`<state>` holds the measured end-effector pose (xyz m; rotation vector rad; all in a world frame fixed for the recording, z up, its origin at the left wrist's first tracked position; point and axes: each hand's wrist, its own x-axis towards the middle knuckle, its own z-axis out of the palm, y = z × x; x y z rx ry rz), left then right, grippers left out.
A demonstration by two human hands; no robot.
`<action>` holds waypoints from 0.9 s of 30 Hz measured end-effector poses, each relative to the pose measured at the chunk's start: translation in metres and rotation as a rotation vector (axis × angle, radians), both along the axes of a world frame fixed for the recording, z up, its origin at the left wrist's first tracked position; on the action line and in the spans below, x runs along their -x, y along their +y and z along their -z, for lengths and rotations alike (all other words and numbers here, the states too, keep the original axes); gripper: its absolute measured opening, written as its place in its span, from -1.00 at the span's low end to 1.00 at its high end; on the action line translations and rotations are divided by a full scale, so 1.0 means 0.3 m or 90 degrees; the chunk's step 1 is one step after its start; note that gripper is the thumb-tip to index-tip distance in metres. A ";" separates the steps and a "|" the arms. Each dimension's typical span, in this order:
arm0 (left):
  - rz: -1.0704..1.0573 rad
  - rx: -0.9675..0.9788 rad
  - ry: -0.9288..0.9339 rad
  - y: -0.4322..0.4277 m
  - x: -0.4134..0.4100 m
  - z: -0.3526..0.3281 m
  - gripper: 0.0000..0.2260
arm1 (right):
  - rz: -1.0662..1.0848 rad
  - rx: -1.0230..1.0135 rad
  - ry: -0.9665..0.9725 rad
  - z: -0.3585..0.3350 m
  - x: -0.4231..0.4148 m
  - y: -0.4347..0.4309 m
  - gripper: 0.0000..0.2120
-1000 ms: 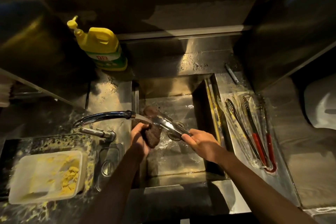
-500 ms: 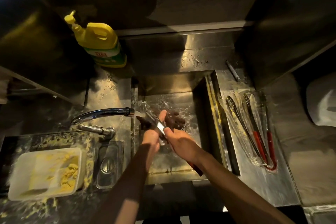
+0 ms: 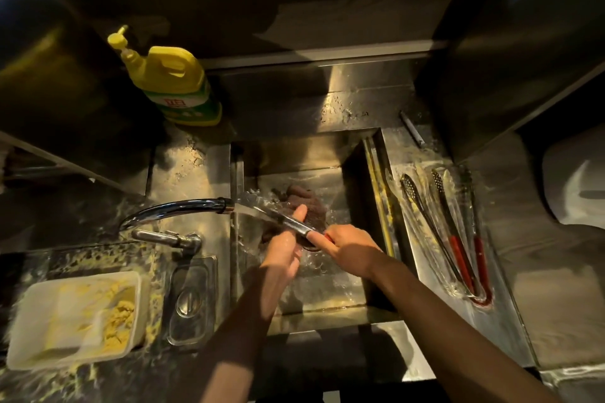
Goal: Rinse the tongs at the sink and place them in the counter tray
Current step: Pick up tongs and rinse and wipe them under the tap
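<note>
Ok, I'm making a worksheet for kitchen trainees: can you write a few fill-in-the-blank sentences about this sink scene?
1. Both hands, left and right, hold the tongs under running ____.
2. The dish soap bottle behind the faucet is ____ in colour.
3. The tongs lying in the counter tray have ____ handles.
4. A dark cloth lies inside the ____.

Missing words: water; yellow; red; sink

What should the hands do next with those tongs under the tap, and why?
Probably keep rubbing: the tongs sit in the faucet's stream, right hand gripping the handle, left hand on the metal, not yet heading toward the tray.
</note>
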<state>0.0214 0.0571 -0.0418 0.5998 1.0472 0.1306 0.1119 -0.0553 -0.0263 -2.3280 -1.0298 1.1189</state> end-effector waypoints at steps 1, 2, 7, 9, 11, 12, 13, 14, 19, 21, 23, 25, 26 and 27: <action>0.044 -0.007 0.017 -0.015 0.007 0.003 -0.77 | -0.014 -0.004 -0.003 -0.007 0.006 0.009 -0.45; 0.094 -0.020 0.031 -0.022 0.013 0.003 -0.76 | -0.036 -0.011 -0.006 -0.009 0.010 0.019 -0.48; 0.085 -0.061 0.023 0.082 0.060 0.007 -0.84 | 0.006 -0.003 0.039 0.011 -0.004 -0.040 -0.44; 0.014 -0.057 -0.001 0.129 0.087 0.024 -0.88 | -0.020 0.030 0.012 0.029 -0.023 -0.090 -0.37; 0.071 -0.110 0.038 0.162 0.114 0.048 -0.87 | -0.047 0.057 -0.015 0.030 -0.056 -0.116 -0.31; 0.117 -0.146 0.048 0.173 0.127 0.070 -0.88 | -0.054 0.061 -0.027 0.026 -0.076 -0.121 -0.29; 0.171 -0.179 0.059 0.175 0.136 0.069 -0.88 | -0.065 0.065 -0.037 0.015 -0.092 -0.120 -0.29; 0.218 -0.226 0.081 0.185 0.145 0.065 -0.89 | -0.084 0.068 -0.052 0.004 -0.108 -0.115 -0.31; 0.188 -0.269 0.126 0.211 0.139 0.017 -0.86 | -0.145 0.081 -0.107 -0.037 -0.135 -0.087 -0.37; 0.150 -0.254 0.144 0.212 0.133 0.016 -0.88 | -0.120 0.073 -0.086 -0.025 -0.129 -0.094 -0.36; 0.080 -0.144 0.093 0.196 0.128 0.000 -0.83 | -0.061 0.053 -0.038 0.001 -0.116 -0.120 -0.39; -0.004 -0.066 0.051 0.197 0.136 -0.003 -0.82 | 0.045 0.019 0.007 0.033 -0.097 -0.149 -0.39; -0.048 -0.030 0.042 0.202 0.144 0.012 -0.82 | 0.090 -0.001 0.010 0.047 -0.086 -0.164 -0.32; -0.088 0.007 0.032 0.201 0.148 0.015 -0.81 | 0.109 -0.014 -0.006 0.057 -0.074 -0.174 -0.23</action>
